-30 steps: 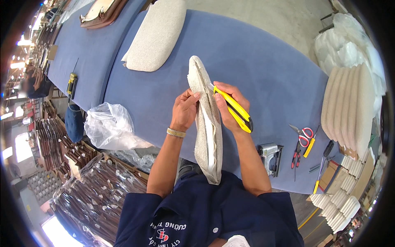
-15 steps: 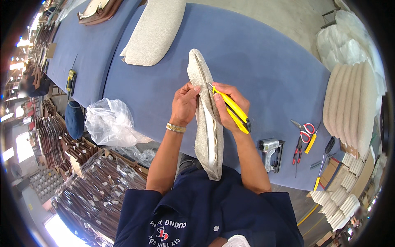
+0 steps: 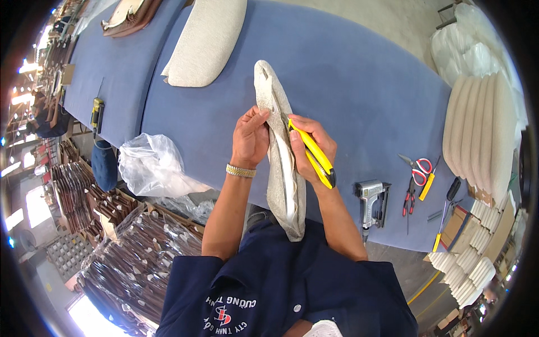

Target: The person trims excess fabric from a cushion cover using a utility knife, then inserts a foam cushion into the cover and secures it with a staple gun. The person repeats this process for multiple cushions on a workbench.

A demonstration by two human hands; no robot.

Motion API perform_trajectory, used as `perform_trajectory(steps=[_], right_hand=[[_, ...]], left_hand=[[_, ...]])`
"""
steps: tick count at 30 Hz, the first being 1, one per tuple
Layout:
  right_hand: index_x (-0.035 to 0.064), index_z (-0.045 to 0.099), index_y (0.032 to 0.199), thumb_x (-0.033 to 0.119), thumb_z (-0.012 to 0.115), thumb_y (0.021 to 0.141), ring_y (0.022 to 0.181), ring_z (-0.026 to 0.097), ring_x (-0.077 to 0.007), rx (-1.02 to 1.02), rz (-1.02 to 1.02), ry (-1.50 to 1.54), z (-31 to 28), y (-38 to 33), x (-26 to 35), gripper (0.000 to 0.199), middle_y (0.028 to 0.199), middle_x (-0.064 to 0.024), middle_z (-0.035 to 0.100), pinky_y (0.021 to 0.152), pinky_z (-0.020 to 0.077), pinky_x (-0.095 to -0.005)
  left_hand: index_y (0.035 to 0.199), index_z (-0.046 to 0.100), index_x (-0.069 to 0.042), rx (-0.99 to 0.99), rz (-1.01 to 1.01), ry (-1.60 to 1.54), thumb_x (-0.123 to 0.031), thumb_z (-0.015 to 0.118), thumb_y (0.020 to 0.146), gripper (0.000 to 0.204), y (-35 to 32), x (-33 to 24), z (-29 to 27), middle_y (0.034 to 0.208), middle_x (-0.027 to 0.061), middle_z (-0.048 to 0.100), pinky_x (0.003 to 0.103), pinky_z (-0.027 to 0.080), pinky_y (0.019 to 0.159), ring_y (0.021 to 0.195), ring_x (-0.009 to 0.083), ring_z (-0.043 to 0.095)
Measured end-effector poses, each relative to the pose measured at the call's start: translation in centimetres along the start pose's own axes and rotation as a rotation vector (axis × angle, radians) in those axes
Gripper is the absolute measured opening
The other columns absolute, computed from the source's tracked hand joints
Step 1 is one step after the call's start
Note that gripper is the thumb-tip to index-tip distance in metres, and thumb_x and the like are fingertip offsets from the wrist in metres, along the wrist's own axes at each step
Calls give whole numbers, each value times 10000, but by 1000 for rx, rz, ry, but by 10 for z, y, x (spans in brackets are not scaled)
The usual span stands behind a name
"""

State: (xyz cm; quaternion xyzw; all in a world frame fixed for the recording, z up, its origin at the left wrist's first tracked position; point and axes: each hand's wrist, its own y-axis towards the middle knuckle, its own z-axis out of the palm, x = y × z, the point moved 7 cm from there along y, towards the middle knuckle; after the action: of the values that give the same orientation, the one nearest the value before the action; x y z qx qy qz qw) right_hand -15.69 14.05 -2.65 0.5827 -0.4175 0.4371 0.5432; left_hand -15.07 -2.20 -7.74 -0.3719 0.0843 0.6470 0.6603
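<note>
I hold a beige upholstered cushion panel (image 3: 279,168) on edge over the blue padded table (image 3: 359,84), its lower end against my body. My left hand (image 3: 250,137) grips the panel's left side, with a gold watch at the wrist. My right hand (image 3: 314,151) is closed around a yellow utility knife (image 3: 312,153), whose tip touches the panel's edge near the top.
A second beige cushion (image 3: 205,42) lies further up the table. A pneumatic staple gun (image 3: 371,201), red-handled scissors (image 3: 414,177) and screwdrivers lie at the right, beside a stack of beige panels (image 3: 483,135). A clear plastic bag (image 3: 150,165) and bins of dark wooden parts (image 3: 140,253) sit at the left.
Both hands and the panel stay nearly in place. The panel sits slightly more upright in the picture, and the knife tip stays at its edge.
</note>
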Motion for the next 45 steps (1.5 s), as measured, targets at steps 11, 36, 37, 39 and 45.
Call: perform_trajectory(steps=[11, 36, 37, 39, 45], right_hand=[[7, 708, 1077, 34, 689, 915, 1034, 727, -262, -91, -8, -23, -12, -4, 1, 165, 1151, -184, 732, 895, 572, -332], [-24, 666, 1084, 41, 642, 968, 1015, 701, -209, -54, 0, -17, -22, -9, 6, 135, 1148, -197, 724, 901, 559, -321], [-25, 664, 1083, 41, 640, 970, 1016, 699, -205, -50, 21, -10, -22, -10, 6, 133, 1147, -197, 724, 902, 558, -321], [-24, 659, 1080, 37, 635, 972, 1011, 693, -197, -40, 55, -5, -23, -11, 5, 126, 1149, -198, 723, 898, 555, -316], [12, 687, 1032, 70, 665, 944, 926, 734, -209, -103, 76, 66, -23, -16, 0, 107, 1090, -156, 748, 815, 572, -294]], left_hand=[[1060, 607, -21, 132, 33, 191, -109, 576, 1027, 99, -8, -1, 5, 1090, 109, 705, 350, 469, 993, 1038, 172, 621], [946, 547, -86, 53, -14, 292, -197, 521, 1074, 171, 3, 3, 14, 870, 20, 605, 249, 459, 783, 797, 93, 544], [941, 550, -89, 48, -17, 296, -198, 524, 1072, 173, 3, 3, 15, 863, 15, 605, 246, 451, 771, 786, 89, 538], [931, 556, -94, 39, -20, 305, -200, 530, 1069, 176, 3, 1, 21, 849, 6, 605, 238, 437, 747, 764, 79, 525], [885, 580, -135, 13, -59, 471, -217, 554, 1055, 191, 7, -6, 26, 809, -38, 598, 230, 370, 699, 728, 55, 493]])
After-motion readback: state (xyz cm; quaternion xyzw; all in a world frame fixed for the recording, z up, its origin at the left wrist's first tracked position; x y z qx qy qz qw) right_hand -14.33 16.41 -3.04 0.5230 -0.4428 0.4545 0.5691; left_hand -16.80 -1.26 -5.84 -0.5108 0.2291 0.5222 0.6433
